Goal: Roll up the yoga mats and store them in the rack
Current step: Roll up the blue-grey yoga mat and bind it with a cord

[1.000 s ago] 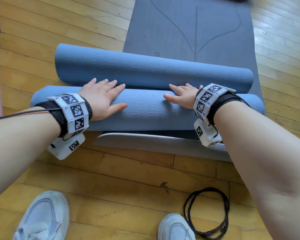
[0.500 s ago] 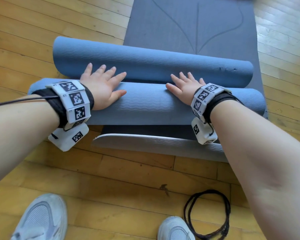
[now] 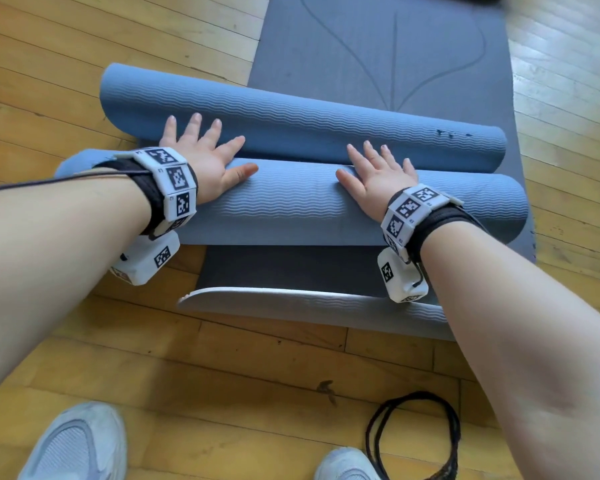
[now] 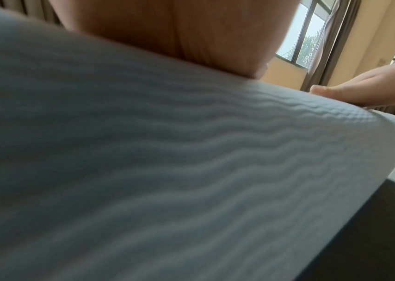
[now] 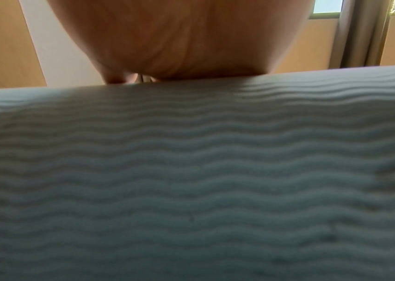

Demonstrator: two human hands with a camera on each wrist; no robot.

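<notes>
Moved: both hands and blue mat roll (image 3: pixel 291 206) now further forward.
Hands: left hand (image 3: pixel 201 157), right hand (image 3: pixel 378 174) flat, fingers spread.
Technique: press evenly, keeping ends aligned.

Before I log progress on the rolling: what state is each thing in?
blue mat: partly rolled, lying across the grey mat
grey mat: unrolled, near edge curled
left hand: flat on the blue mat
right hand: flat on the blue mat
black strap: looped on the floor

The wooden floor (image 3: pixel 222 368) carried a grey yoga mat (image 3: pixel 378 64) lying flat. A black cord loop (image 3: pixel 413 434) lay near two pale sneakers (image 3: pixel 73 445), which also stood on the boards.
</notes>
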